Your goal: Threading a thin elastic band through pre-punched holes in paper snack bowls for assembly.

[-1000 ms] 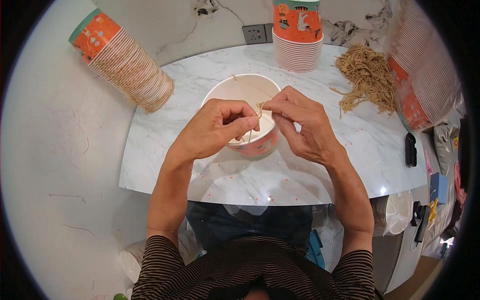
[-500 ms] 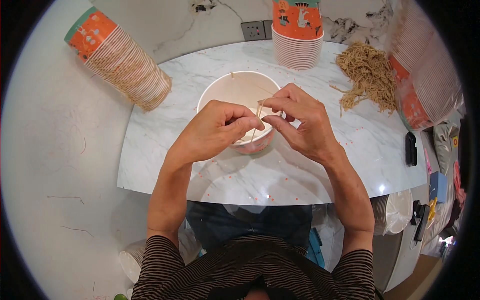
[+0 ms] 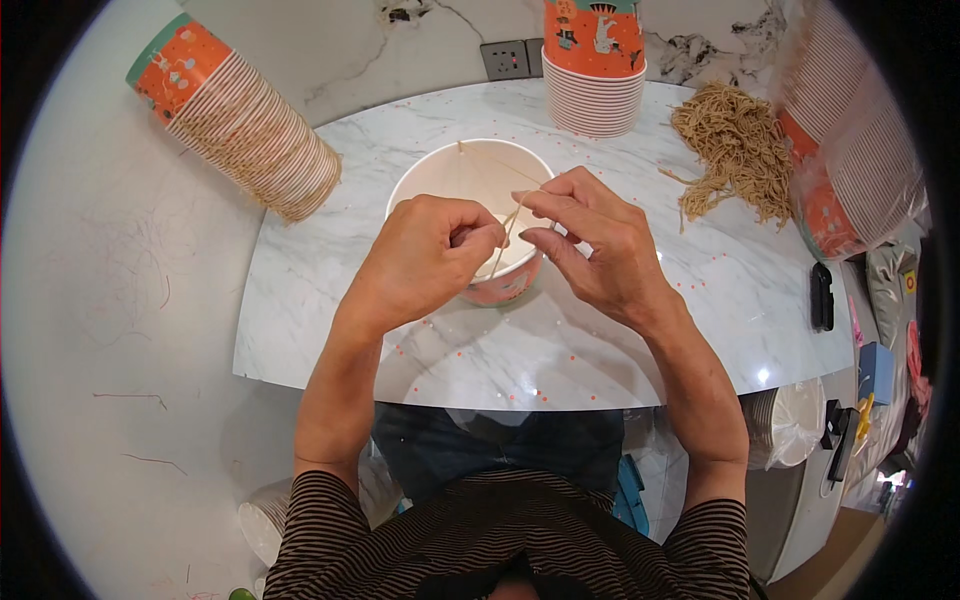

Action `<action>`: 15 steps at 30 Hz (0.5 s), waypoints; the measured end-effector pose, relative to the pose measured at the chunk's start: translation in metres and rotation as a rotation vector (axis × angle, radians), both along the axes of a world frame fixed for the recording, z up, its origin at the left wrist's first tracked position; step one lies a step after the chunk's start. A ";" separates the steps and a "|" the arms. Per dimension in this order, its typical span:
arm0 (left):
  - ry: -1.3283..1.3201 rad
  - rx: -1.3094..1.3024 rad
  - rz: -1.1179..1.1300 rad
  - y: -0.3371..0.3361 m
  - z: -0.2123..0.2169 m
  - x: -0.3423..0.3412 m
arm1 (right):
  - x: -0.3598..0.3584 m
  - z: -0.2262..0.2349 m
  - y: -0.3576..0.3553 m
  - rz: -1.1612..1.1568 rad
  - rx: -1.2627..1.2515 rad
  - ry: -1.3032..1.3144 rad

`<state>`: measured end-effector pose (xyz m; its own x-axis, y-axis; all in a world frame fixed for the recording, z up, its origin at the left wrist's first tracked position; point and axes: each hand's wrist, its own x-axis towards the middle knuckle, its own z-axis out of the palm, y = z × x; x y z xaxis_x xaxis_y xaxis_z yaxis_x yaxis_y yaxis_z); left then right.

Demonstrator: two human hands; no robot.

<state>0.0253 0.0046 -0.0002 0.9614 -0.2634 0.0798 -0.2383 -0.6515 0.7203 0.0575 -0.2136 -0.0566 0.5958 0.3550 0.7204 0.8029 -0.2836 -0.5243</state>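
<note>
Left hand (image 3: 425, 255) and right hand (image 3: 590, 245) pinch a thin straw strand (image 3: 508, 228) together over a white cup (image 3: 470, 178) on a marble table (image 3: 600, 340); straw pile (image 3: 735, 150) lies beyond.

The surface (image 3: 700, 300) looks like polished white marble, glossy, with grey veins. The bowl (image 3: 440, 180) and the stacked cups (image 3: 250, 130) look like smooth matt paper, while the noodles (image 3: 740, 150) lie dry, rough and tangled. A thin clear plastic bag (image 3: 860, 170) shines around more cups.
</note>
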 end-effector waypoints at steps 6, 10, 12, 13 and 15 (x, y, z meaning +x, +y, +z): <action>0.116 -0.045 -0.092 0.004 0.003 0.000 | -0.003 0.005 0.000 0.061 -0.010 0.046; 0.177 -0.157 -0.120 0.007 -0.001 0.002 | 0.001 0.001 -0.003 0.110 -0.004 0.039; 0.172 -0.143 -0.116 0.006 0.000 0.001 | 0.000 0.000 -0.003 0.109 0.012 0.066; 0.167 -0.128 -0.111 0.006 0.001 0.001 | -0.001 0.001 -0.002 0.110 0.013 0.067; 0.161 -0.102 -0.108 0.006 0.001 0.002 | -0.003 0.004 -0.002 0.120 0.040 0.112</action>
<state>0.0270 0.0107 0.0008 0.9305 -0.3640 -0.0412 -0.1791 -0.5501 0.8157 0.0548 -0.2153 -0.0529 0.6285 0.4010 0.6665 0.7654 -0.1664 -0.6216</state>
